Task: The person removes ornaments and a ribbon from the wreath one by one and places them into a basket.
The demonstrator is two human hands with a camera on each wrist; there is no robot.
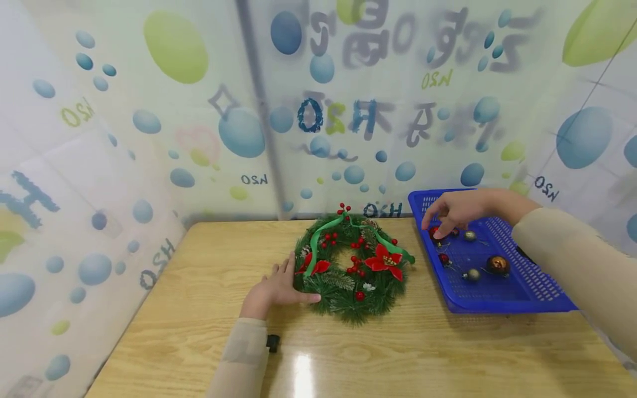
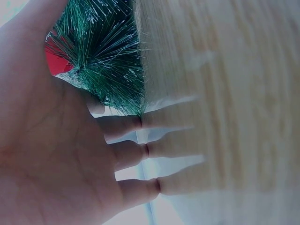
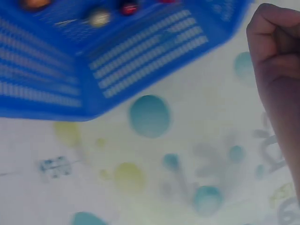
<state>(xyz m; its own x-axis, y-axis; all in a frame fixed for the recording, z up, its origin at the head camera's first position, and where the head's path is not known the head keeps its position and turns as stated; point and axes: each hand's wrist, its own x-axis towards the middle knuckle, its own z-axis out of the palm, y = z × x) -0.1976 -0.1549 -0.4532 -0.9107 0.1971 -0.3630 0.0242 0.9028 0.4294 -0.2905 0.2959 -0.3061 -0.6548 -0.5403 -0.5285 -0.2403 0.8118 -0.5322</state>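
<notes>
A green Christmas wreath [image 1: 353,298] with red flowers, red berries and a green ribbon lies on the table. My left hand [image 1: 276,287] rests against its left edge, fingers straight and spread, thumb over the front needles. In the left wrist view, that palm [image 2: 61,140] is beside the needles [image 2: 108,65]. My right hand [image 1: 460,209] reaches over the left side of a blue basket [image 1: 507,304], fingers bent, with a gap between thumb and index finger. Below those fingertips is a red bauble [image 1: 434,232], partly covered. In the right wrist view, the right hand [image 3: 279,56] shows only in part.
The basket also contains a copper-coloured bauble [image 1: 497,265], gold baubles [image 1: 473,275] and another red bauble [image 1: 443,258]. Patterned sheeting [image 1: 318,166] rises behind the wooden table [image 1: 378,359] and along its sides.
</notes>
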